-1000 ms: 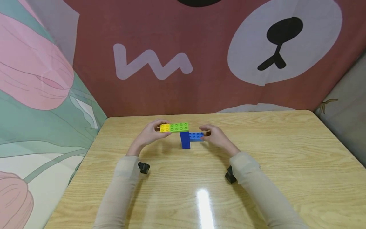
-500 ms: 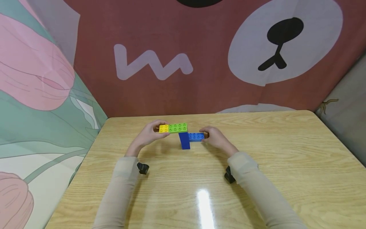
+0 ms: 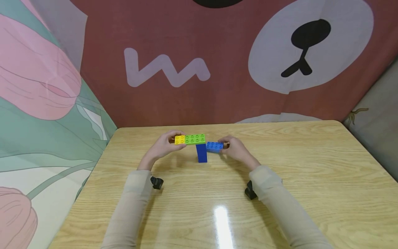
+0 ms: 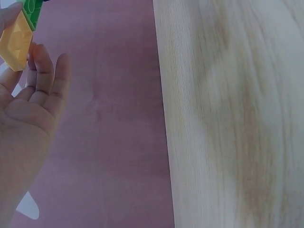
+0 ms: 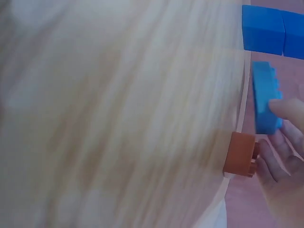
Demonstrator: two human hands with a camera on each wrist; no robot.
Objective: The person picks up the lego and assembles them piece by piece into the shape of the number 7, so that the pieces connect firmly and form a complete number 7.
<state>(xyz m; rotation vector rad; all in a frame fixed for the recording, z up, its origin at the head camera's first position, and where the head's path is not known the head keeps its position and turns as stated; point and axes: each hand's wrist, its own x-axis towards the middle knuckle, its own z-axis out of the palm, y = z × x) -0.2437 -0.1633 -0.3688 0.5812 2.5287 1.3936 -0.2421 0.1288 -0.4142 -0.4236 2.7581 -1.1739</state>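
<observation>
A green brick lies across the top of a dark blue brick tower on the table and juts out to the left. At its left end is a yellow brick, which my left hand pinches between thumb and fingers. My right hand grips the right end of a light blue brick, just right of the tower. The right wrist view shows that brick raised above table level, thumb over its studs. Below my right fingers an orange brick shows, studs toward the hand.
The wooden table spreads widely around both arms. Behind its far edge hangs a reddish-brown cloth with a cartoon face. Small black devices sit at both wrists, the left device and the right device.
My right hand has closed on the light blue brick's end. That brick has shifted slightly right and away and now sits at a slant. The green and yellow bricks swayed slightly left, then back.
</observation>
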